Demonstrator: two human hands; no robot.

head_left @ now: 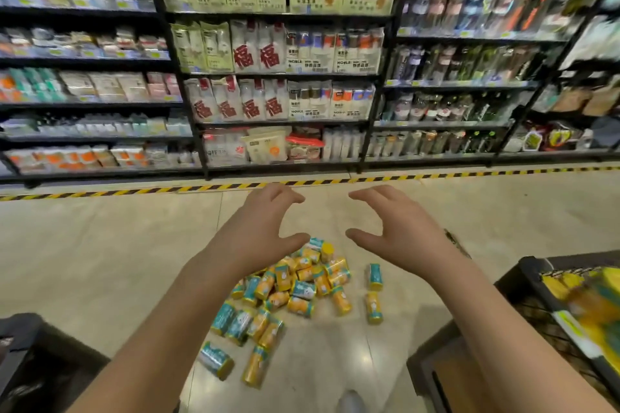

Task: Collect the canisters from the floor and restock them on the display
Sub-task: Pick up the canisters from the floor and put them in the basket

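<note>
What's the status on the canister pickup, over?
Left hand, right hand empty, fingers spread. Canisters heaped on floor, none lifted. Nothing in the way.

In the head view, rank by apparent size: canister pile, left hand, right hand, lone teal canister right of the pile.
1. canister pile
2. left hand and right hand: alike, so not ranked; both are nearer the camera than the floor, which enlarges them.
3. lone teal canister

A heap of yellow and teal canisters (295,292) lies strewn on the beige tiled floor (100,261)
</note>
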